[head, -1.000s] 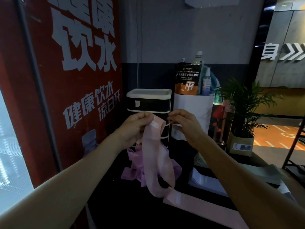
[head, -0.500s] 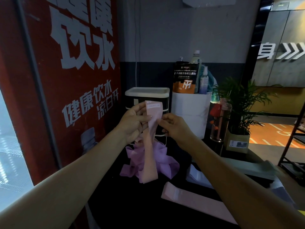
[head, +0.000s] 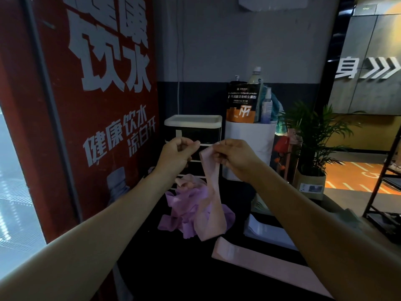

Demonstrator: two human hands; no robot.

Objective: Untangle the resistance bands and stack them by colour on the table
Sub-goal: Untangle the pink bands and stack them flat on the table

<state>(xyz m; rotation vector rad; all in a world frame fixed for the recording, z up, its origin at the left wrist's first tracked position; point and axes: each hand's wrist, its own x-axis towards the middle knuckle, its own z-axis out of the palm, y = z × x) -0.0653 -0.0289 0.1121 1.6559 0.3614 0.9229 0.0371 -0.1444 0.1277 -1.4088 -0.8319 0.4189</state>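
A pale pink resistance band [head: 211, 203] hangs from my hands above the dark table [head: 173, 270]. My right hand [head: 234, 157] grips its top end. My left hand [head: 176, 154] is level with it to the left, thumb and fingertips pinched on what looks like the band's thin upper edge. The band's lower end dangles in front of a tangle of purple bands [head: 186, 213], which has another pink piece [head: 186, 181] on top. A second pale pink band [head: 260, 263] lies flat on the table at the front right.
Whitish flat bands [head: 267, 234] lie beyond the flat pink one. Behind the tangle stand a small drawer unit [head: 193, 122] and a white bin [head: 249, 135] with bottles and a pouch on top. A red sign panel [head: 97, 105] is on the left, a potted plant [head: 312, 144] on the right.
My hands have moved apart at the band's top end. The right hand now holds the hanging strip, which has shifted right and hangs lower.
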